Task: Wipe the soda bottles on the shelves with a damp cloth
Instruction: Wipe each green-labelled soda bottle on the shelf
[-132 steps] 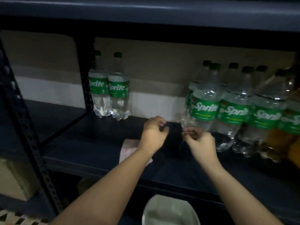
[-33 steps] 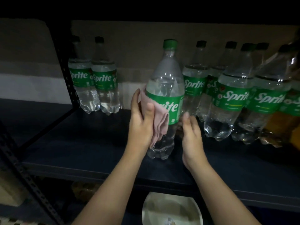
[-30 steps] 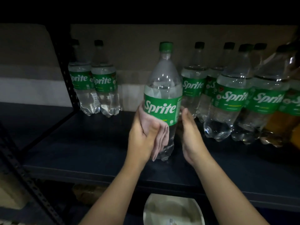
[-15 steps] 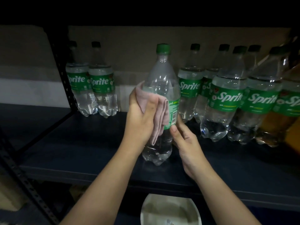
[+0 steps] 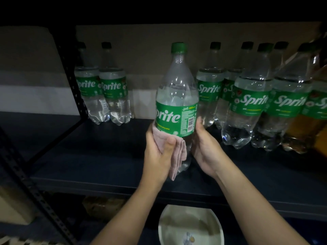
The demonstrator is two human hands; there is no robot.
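Left hand (image 5: 160, 152) presses cloth (image 5: 174, 149) on held bottle (image 5: 177, 105); right hand (image 5: 205, 147) grips it; shelf row (image 5: 254, 103) remains unwiped.

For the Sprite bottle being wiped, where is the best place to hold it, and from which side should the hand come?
Hold the bottle on its lower body, just below the green label, coming from the right side, as the right hand does now. The body there is round and narrow enough for a grip. The bottle is upright, and the left hand with the cloth takes the other side.
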